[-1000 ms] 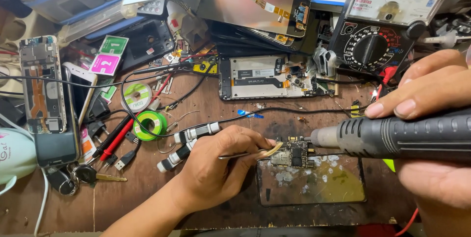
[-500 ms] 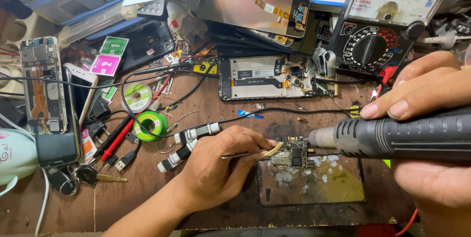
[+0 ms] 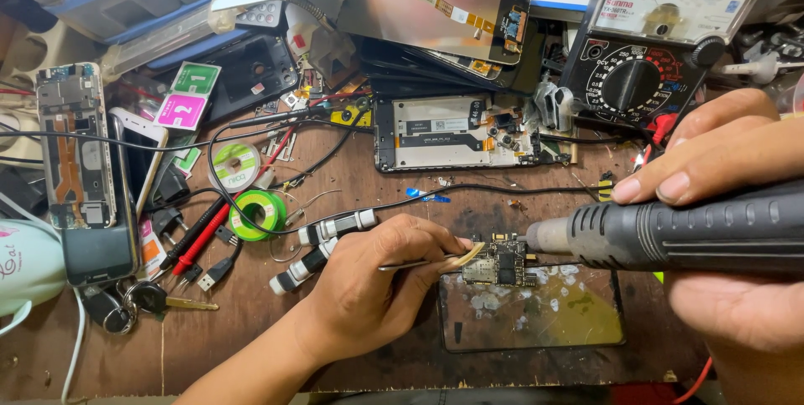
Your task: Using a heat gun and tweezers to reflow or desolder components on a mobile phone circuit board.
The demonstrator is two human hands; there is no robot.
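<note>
A small phone circuit board [image 3: 501,263] lies at the near middle of the wooden bench, on the upper left edge of a stained dark glass pad [image 3: 553,317]. My left hand [image 3: 377,283] pinches metal tweezers [image 3: 431,262] whose tips rest on the board's left end. My right hand [image 3: 737,229] grips a thick black hot-air tool [image 3: 695,231] lying level, its metal nozzle just right of the board and pointing at it.
An opened phone frame [image 3: 456,134] lies behind the board. An analogue multimeter [image 3: 662,36] stands at the back right. Solder reels [image 3: 257,212], red and black probes [image 3: 201,233], cables, keys [image 3: 151,298] and stripped phones [image 3: 71,145] crowd the left side.
The hot-air tool has slid slightly left, bringing its nozzle closer to the board. My left hand and the tweezers have stayed in place.
</note>
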